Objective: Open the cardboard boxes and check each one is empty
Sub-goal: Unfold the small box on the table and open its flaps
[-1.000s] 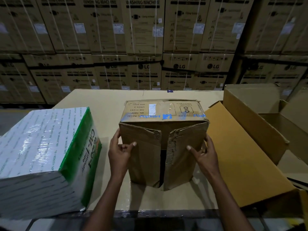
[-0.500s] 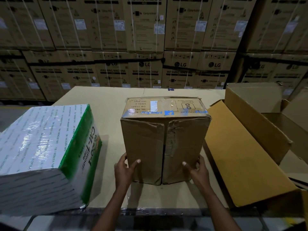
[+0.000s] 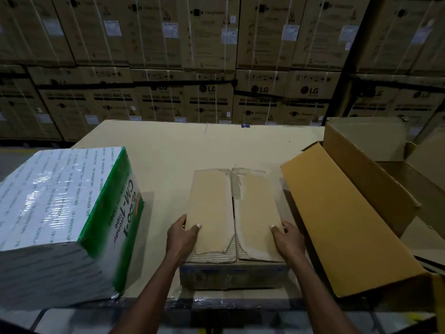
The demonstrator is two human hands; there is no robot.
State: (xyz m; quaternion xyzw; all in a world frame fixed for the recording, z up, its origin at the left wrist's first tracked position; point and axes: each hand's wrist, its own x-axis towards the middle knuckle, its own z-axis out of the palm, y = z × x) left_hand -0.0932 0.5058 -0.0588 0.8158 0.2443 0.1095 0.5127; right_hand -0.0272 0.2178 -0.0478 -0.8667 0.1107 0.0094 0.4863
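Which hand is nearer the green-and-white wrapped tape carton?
Left. The left hand grips the small cardboard box's left edge, on the side facing the tape carton; the right hand grips the box's far edge.

Small cardboard box (image 3: 234, 213) lying on the worktop (image 3: 168, 153), two closed flaps facing up. Left hand (image 3: 181, 235) and right hand (image 3: 287, 237) gripping its near corners, thumbs on top. White-and-green wrapped carton (image 3: 60, 218) just left; open brown box (image 3: 356, 201) right. Stacked washing machine cartons (image 3: 209, 102) behind.
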